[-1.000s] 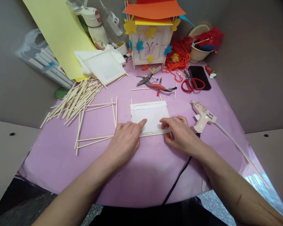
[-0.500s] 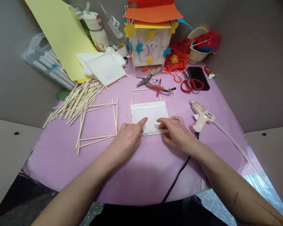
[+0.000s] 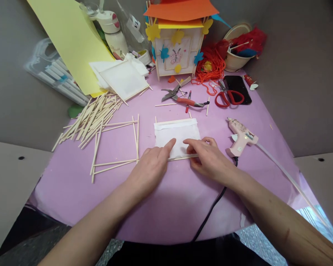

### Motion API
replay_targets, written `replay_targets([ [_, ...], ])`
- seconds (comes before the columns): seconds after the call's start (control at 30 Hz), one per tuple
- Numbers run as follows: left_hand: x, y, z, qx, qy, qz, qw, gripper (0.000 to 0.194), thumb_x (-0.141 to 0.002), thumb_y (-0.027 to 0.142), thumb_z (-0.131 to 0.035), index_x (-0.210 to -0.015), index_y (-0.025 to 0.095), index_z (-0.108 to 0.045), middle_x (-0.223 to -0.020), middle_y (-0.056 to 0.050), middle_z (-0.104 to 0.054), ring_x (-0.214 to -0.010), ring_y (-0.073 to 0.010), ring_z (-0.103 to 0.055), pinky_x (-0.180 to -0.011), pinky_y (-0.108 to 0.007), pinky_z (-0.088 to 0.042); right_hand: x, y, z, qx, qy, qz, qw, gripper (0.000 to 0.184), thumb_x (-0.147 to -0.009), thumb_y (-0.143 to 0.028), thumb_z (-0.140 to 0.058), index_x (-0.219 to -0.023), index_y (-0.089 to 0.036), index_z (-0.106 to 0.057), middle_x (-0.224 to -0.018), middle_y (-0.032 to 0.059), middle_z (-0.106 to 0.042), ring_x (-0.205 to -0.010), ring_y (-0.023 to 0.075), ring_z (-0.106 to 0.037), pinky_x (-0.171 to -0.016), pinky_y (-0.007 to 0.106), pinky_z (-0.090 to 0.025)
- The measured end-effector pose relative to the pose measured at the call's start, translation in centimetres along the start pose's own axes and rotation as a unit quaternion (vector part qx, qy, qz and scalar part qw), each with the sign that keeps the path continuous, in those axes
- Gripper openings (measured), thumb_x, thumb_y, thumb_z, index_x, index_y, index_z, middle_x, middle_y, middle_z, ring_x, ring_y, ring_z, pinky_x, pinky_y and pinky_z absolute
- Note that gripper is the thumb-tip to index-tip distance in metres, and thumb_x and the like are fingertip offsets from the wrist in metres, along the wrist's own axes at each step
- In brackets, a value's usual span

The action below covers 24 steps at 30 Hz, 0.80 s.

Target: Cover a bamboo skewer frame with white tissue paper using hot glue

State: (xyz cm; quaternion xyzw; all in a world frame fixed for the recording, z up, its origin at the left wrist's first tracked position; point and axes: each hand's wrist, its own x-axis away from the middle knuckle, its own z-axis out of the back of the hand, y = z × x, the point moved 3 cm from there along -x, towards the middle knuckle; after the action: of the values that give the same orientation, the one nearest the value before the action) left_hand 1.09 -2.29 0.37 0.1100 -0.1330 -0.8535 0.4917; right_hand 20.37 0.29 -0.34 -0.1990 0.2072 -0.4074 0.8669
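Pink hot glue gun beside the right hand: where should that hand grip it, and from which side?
The handle of the glue gun, coming from the near side with the right hand. The handle points toward the person, the nozzle points away, and the long glue stick trails right, so this approach clears both.

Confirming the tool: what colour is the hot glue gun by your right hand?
The plastic hot glue gun is pale pink, seen clearly in the head view.
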Motion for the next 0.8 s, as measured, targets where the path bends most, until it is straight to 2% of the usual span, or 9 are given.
replay_targets([
  [0.17, 0.3, 0.1, -0.1, -0.038, 0.019, -0.02, 0.999, 0.061, -0.093, 0.012, -0.044, -0.148, 0.018, -0.019, -0.097, -0.006, -0.063, -0.088, -0.0227, -0.058, -0.082, -0.04, -0.046, 0.4, 0.2, 0.0, 0.021, 0.003, -0.011, 1.0, 0.053, -0.075, -0.001, -0.048, -0.124, -0.021, -0.041, -0.094, 0.0027, -0.067, -0.084, 0.0185, -0.061, -0.094, 0.042, -0.03],
  [0.33, 0.5, 0.2, -0.1, -0.068, 0.042, -0.028, 0.996, 0.06, -0.091, 0.007, -0.043, -0.146, 0.014, -0.02, -0.09, -0.006, -0.064, -0.081, -0.0226, -0.057, -0.077, -0.039, -0.046, 0.6, 0.1, 0.1, 0.044, -0.006, -0.009, 0.999, 0.049, -0.081, -0.003, -0.046, -0.127, -0.019, -0.04, -0.092, 0.002, -0.067, -0.082, 0.0176, -0.06, -0.094, 0.041, -0.029],
  [0.53, 0.8, 0.1, 0.0, -0.04, 0.034, -0.028, 0.998, 0.059, -0.093, 0.009, -0.043, -0.147, 0.016, -0.02, -0.092, -0.005, -0.064, -0.081, -0.0213, -0.058, -0.074, -0.036, -0.045, 1.1, 0.3, -0.3, 0.077, -0.011, -0.015, 0.997, 0.038, -0.09, -0.011, -0.045, -0.127, -0.02, -0.042, -0.089, 0.0032, -0.069, -0.08, 0.0185, -0.06, -0.091, 0.041, -0.029],
  [0.8, 0.9, 0.2, 0.6, -0.01, 0.049, -0.031, 0.998, 0.062, -0.094, 0.008, -0.044, -0.15, 0.013, -0.018, -0.1, -0.009, -0.067, -0.089, -0.0211, -0.059, -0.077, -0.035, -0.048, 1.5, 0.5, -0.6, 0.067, -0.01, -0.035, 0.997, 0.04, -0.089, -0.01, -0.045, -0.127, -0.023, -0.046, -0.084, 0.0003, -0.067, -0.074, 0.0174, -0.059, -0.09, 0.041, -0.03],
])
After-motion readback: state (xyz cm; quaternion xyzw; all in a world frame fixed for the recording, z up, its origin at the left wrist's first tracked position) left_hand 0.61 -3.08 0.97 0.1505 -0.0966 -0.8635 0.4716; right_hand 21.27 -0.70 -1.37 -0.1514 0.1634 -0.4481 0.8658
